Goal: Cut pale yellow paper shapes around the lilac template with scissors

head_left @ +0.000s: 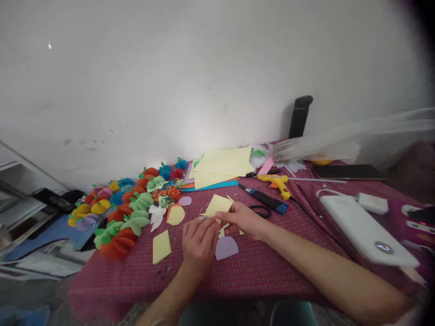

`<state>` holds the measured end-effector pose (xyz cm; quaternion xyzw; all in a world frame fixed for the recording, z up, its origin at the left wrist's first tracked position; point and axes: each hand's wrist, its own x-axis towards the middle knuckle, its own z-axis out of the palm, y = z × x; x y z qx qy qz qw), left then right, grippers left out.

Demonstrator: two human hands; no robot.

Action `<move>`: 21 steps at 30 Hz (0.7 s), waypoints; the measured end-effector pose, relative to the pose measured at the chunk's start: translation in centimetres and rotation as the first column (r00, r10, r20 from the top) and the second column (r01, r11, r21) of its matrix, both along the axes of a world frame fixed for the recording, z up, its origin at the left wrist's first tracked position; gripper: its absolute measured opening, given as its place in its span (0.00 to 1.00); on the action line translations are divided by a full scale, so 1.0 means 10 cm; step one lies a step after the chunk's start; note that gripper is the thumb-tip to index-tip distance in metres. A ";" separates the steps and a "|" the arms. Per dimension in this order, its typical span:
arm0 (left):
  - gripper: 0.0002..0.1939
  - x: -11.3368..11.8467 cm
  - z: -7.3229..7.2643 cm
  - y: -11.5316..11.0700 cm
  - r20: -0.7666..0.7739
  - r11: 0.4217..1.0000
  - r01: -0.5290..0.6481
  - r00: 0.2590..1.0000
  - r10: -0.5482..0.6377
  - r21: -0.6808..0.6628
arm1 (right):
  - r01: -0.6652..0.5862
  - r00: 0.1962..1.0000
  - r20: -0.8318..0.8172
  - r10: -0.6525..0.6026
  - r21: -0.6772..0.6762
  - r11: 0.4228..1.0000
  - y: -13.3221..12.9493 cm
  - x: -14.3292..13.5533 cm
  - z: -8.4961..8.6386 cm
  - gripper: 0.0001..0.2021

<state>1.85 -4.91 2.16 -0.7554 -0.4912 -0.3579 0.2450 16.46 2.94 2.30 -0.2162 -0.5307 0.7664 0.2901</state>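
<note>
A small pale yellow paper piece [217, 204] is held between both hands over the red checked cloth. My left hand [201, 237] has its fingers pressed on the paper's lower left edge. On the right side, my right hand [239, 218] pinches the same paper between thumb and fingers. Just below the hands lies a purple half-round paper [227, 248]. To the left are a folded yellow paper [161, 247] and a round yellow paper [176, 215] with orange under it. Some small yellow scraps lie partly hidden beneath my hands.
Colourful paper pumpkins [118, 244] crowd the table's left side. Large yellow sheets [222, 165] lie behind my hands. To the right are a cutter [267, 200], a yellow glue gun [277, 182] with its cord, a white power bank [369, 231] and a black bottle [299, 117] by the wall.
</note>
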 end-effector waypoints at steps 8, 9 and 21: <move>0.15 -0.05 0.07 0.03 0.787 0.913 0.199 0.590 0.178 -0.356 | 0.071 0.997 0.011 -0.073 0.130 0.989 0.10 0.00 -0.08 0.15; 0.16 -0.09 0.08 0.04 0.823 0.872 0.274 0.525 0.217 -0.405 | 0.054 0.998 0.020 -0.058 0.141 0.989 0.10 0.00 -0.08 0.16; 0.15 -0.47 0.14 -0.15 0.806 0.849 0.149 0.431 0.406 -0.507 | 0.007 0.985 0.170 -0.026 0.111 0.994 0.05 0.02 -0.07 0.18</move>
